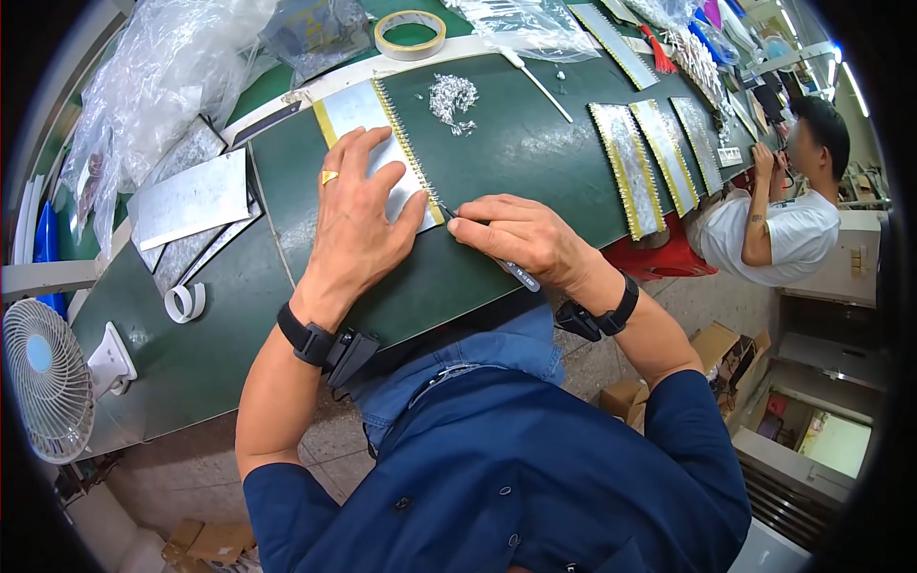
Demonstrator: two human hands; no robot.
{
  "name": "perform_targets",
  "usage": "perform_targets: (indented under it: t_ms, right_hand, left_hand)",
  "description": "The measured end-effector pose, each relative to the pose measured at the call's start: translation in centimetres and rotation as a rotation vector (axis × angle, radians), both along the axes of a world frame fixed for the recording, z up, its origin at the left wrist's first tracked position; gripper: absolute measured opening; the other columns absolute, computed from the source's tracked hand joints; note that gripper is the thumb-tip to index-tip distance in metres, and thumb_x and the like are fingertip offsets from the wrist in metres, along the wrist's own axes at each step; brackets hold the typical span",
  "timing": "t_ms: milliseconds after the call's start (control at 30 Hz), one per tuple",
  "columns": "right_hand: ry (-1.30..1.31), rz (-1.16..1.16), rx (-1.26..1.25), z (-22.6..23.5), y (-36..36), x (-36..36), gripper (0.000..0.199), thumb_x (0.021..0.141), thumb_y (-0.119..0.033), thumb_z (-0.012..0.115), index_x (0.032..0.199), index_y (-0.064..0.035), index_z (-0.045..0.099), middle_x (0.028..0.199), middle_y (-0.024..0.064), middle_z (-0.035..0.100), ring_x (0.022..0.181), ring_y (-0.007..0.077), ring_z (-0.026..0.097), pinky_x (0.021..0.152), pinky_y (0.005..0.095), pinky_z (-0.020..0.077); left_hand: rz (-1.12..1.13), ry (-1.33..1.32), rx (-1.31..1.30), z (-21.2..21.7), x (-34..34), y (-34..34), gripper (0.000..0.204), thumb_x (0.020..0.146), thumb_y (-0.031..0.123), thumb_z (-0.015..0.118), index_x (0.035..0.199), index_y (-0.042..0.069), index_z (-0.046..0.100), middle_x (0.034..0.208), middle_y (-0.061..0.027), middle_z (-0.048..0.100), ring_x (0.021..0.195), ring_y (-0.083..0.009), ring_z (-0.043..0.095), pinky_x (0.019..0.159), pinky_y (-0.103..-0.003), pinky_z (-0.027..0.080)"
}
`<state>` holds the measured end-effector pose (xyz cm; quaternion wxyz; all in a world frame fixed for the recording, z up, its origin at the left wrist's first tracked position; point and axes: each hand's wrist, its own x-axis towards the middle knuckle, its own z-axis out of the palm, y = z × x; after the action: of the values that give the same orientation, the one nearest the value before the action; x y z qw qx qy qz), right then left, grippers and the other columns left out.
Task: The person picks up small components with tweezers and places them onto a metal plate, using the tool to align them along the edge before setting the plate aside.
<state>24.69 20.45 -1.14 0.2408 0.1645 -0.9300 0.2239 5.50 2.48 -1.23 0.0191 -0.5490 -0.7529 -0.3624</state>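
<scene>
The pale metal plate (351, 107), with small pins along its right edge, lay on the green worktop (516, 158). The left hand (361, 218) rested across it, fingers spread and clasping nothing, apparently to steady it. The right hand (523, 235) had its fingers pinched around dark tweezers (519, 274), presumably for fine control, tip at that edge. Silver bits (452, 98) lay near, seemingly for easy reach; similar strips (626, 168) lay well apart, rightward.

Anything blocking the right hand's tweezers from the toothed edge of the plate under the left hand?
Nothing visible. The tweezers in the right hand point at the near end of the toothed edge; the left hand rests on the plate beside that edge, not between. Tip contact is unclear.
</scene>
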Motion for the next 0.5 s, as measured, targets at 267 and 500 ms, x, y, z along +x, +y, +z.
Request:
perform_targets:
  t_ms: [267,500]
  right_hand:
    - [0.014,0.017,-0.018,-0.15,0.18,-0.21,0.037,0.09,-0.007,0.075,0.126,0.0042,0.071,0.107,0.0179,0.077,0.102,0.0363,0.077,0.094,0.0451,0.0645]
    - [-0.01,0.011,-0.008,-0.07,0.09,-0.16,0.037,0.09,-0.007,0.074,0.125,0.004,0.072,0.11,0.0189,0.077,0.102,0.037,0.077,0.094,0.0447,0.0643]
  left_hand:
    - [-0.011,-0.013,-0.003,-0.11,-0.04,0.22,0.027,0.088,0.016,0.085,0.104,-0.003,0.075,0.151,-0.0221,0.06,0.146,-0.0499,0.049,0.119,-0.058,0.042]
    - [-0.013,-0.021,0.0,-0.24,0.04,0.33,0.029,0.087,0.018,0.086,0.106,-0.002,0.077,0.15,-0.0225,0.06,0.146,-0.0508,0.048,0.12,-0.059,0.041]
